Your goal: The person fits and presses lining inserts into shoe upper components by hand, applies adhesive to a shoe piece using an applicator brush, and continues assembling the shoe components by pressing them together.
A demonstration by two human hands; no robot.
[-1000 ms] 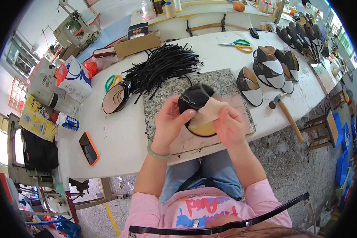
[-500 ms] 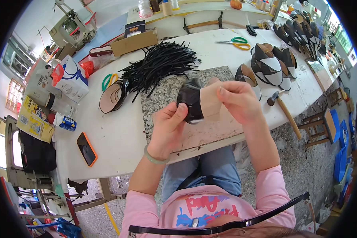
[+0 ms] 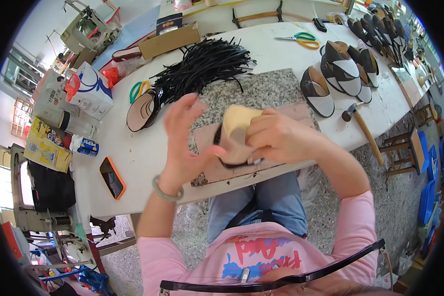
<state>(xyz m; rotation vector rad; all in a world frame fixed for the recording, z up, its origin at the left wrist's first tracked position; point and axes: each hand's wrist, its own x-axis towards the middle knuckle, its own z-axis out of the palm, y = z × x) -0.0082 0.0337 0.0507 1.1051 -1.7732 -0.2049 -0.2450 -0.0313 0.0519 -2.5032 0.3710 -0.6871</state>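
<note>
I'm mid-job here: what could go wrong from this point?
The pale shoe piece might slip or twist: only the right hand clearly grips it, while the left hand is spread open beside it. Separately, the hammer could get knocked to the floor, since its handle juts past the edge of the table.

The person wears a pink T-shirt [image 3: 209, 259] with a large print [image 3: 266, 249] in deep pink and blue brushed letters across the chest. Its plain pink sleeves [image 3: 355, 217] are loose. A smooth, pale green bangle [image 3: 166, 193] rings the wrist below the left hand [image 3: 182, 153]. There are blue jeans [image 3: 288, 207] and a glossy black glasses frame [image 3: 281, 284].
</note>
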